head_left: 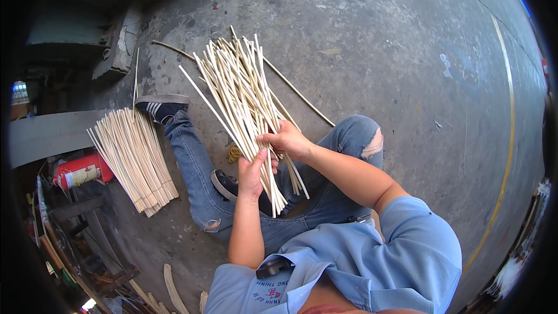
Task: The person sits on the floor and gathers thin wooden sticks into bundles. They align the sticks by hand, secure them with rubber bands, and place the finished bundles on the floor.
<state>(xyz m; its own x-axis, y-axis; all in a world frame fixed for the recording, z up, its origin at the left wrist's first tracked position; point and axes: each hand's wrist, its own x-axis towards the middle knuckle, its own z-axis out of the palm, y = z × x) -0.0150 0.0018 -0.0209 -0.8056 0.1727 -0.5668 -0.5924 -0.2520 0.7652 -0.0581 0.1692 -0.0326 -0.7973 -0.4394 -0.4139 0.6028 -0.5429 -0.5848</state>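
Left hand [251, 177] is closed round the near part of the loose sticks [235, 93], thumb laid across them and fingers passing behind. Right hand [289, 139], just beyond it and to its right, also grips the sticks, its thumb pressed on top; its fingertips are partly hidden.

Placement: the sticks lie between the legs, their far ends fanning out ahead of both hands and their near ends pointing back to the lap. Holding close to the near ends appears to keep the uneven bunch together; the spread, crossed far ends suggest nothing binds them there. A long rod [296, 90] lies on the floor [407, 81] ahead and right of the right hand. Well left of the left hand, a neater bundle [133, 163] rests beside the shoe [163, 107], probably clear of the working space. Just ahead and left of the left hand sits a small yellow coil [234, 153].

Pose: left forearm rises nearly straight from the body; right forearm slants inward from the right, elbow out. Both wrists converge, thumbs nearly meeting across the sticks.
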